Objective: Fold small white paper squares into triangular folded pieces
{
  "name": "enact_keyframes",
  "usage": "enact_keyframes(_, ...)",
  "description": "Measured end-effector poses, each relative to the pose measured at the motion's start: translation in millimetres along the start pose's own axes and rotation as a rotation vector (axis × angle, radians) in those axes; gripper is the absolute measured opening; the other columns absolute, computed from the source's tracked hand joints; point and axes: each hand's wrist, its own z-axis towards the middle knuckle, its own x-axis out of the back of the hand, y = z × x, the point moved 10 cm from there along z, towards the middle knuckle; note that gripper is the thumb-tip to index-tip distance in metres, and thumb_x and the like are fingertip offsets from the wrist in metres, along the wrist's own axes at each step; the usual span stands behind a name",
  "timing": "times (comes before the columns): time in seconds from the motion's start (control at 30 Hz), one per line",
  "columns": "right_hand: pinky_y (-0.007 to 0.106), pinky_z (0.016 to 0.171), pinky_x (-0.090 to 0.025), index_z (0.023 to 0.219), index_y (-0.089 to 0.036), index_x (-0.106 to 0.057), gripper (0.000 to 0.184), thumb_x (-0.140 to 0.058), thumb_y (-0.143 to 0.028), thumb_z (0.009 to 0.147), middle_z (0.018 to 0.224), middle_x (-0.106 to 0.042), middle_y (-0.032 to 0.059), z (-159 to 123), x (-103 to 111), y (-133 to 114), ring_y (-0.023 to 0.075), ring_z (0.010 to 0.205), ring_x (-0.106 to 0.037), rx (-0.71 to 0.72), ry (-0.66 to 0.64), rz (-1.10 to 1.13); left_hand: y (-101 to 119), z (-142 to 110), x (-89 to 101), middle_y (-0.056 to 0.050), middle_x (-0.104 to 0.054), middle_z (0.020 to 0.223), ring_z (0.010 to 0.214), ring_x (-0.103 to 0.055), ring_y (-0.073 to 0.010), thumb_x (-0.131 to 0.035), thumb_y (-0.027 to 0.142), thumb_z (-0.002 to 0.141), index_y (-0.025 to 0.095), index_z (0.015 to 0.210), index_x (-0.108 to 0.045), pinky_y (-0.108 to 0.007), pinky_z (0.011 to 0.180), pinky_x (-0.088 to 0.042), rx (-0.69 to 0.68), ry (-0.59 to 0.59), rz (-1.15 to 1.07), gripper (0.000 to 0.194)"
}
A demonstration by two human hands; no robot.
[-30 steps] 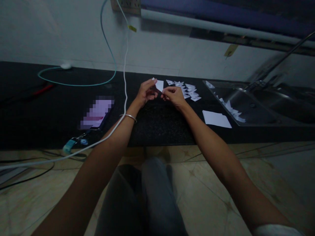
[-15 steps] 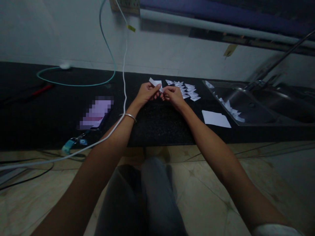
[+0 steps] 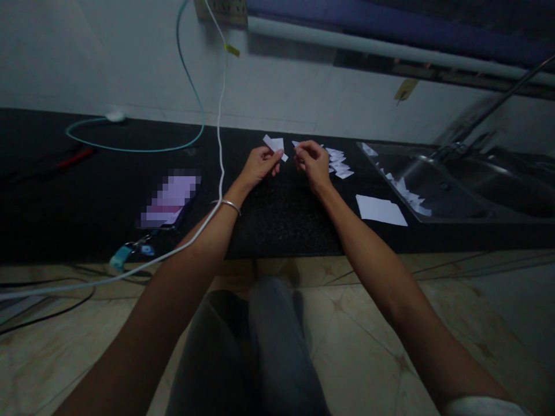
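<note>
My left hand [image 3: 260,164] pinches a small folded white paper piece [image 3: 274,144] above the black counter [image 3: 277,214]. A few centimetres to its right, my right hand [image 3: 311,162] has its fingers pinched together; what they hold, if anything, is too small to name. Just behind and to the right of that hand lies a pile of several small folded white paper pieces [image 3: 339,162]. A flat white paper sheet [image 3: 380,210] rests on the counter nearer the front edge on the right.
A phone [image 3: 170,199] lies on the counter at left, with a white cable [image 3: 219,138] and a teal cable [image 3: 143,149] hanging from the wall. A steel sink [image 3: 459,182] at right holds more paper bits. My knees are below the counter edge.
The hands were joined on the paper piece. They have separated: the left keeps the folded paper, the right has lifted slightly and moved right.
</note>
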Motion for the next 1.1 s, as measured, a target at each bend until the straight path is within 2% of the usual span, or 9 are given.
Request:
enact_keyframes(0.17, 0.034, 0.075, -0.054, 0.080, -0.022, -0.070, 0.026, -0.076, -0.047, 0.080, 0.077, -0.068, 0.0024, -4.6, -7.1, -10.0, 0.0207, 0.085, -0.066, 0.083, -0.044, -0.155, 6.1, -0.4, 3.1, 0.000, -0.055, 0.056, 0.054, -0.056, -0.0115, -0.071, 0.058, 0.088, 0.020, 0.072, -0.059, -0.022, 0.050, -0.045, -0.027, 0.031, 0.002, 0.043)
enact_keyframes(0.3, 0.037, 0.083, -0.053, 0.080, -0.020, -0.072, 0.014, -0.075, -0.034, 0.079, 0.080, -0.072, 0.0044, -8.7, -13.6, -8.2, 0.0212, 0.085, -0.067, 0.107, -0.054, -0.227, 10.1, -0.4, 6.7, -0.001, -0.055, 0.055, 0.058, -0.059, -0.0135, -0.070, 0.058, 0.089, 0.020, 0.071, -0.059, -0.024, 0.053, -0.046, -0.032, 0.069, 0.014, 0.043)
enact_keyframes(0.4, 0.037, 0.082, -0.053, 0.080, -0.020, -0.073, 0.011, -0.072, -0.031, 0.080, 0.078, -0.072, 0.0044, -8.6, -14.6, -4.5, 0.0214, 0.084, -0.067, 0.106, -0.055, -0.240, 11.0, -0.8, 6.6, 0.000, -0.054, 0.054, 0.059, -0.060, -0.0138, -0.070, 0.056, 0.090, 0.021, 0.070, -0.059, -0.024, 0.053, -0.045, -0.025, 0.074, 0.031, 0.042)
enact_keyframes(0.53, 0.037, 0.079, -0.053, 0.078, -0.020, -0.072, 0.017, -0.067, -0.036, 0.084, 0.075, -0.070, 0.0043, -8.2, -15.0, -3.3, 0.0217, 0.083, -0.066, 0.112, -0.071, -0.255, 11.0, -1.7, 6.3, -0.001, -0.055, 0.055, 0.060, -0.059, -0.0133, -0.069, 0.050, 0.092, 0.020, 0.068, -0.057, -0.024, 0.054, -0.043, -0.029, 0.072, 0.039, 0.040)
enact_keyframes(0.77, 0.038, 0.084, -0.051, 0.077, -0.023, -0.069, 0.022, -0.069, -0.043, 0.085, 0.077, -0.068, 0.0051, -12.5, -4.3, -16.1, 0.0247, 0.089, -0.063, 0.181, 0.043, -0.355, 8.9, -2.4, 4.8, 0.000, -0.053, 0.057, 0.059, -0.057, -0.0132, -0.071, 0.049, 0.091, 0.021, 0.069, -0.056, -0.025, 0.056, -0.046, -0.017, 0.062, 0.027, 0.039)
enact_keyframes(0.93, 0.037, 0.085, -0.049, 0.074, -0.023, -0.068, 0.028, -0.067, -0.047, 0.089, 0.078, -0.068, 0.0050, -15.3, -14.4, -13.5, 0.0238, 0.088, -0.062, 0.188, -0.038, -0.383, 8.1, -2.4, -1.2, 0.000, -0.054, 0.056, 0.057, -0.057, -0.0126, -0.072, 0.047, 0.090, 0.020, 0.071, -0.058, -0.023, 0.053, -0.044, 0.000, 0.016, 0.020, 0.036)
enact_keyframes(1.1, 0.035, 0.081, -0.050, 0.074, -0.022, -0.069, 0.040, -0.067, -0.060, 0.088, 0.077, -0.068, 0.0041, -15.3, -23.4, -11.4, 0.0208, 0.084, -0.063, 0.170, -0.139, -0.307, -1.1, 1.4, -2.7, 0.000, -0.054, 0.055, 0.056, -0.058, -0.0119, -0.072, 0.049, 0.091, 0.019, 0.074, -0.060, -0.021, 0.049, -0.043, 0.024, 0.000, -0.011, 0.036)
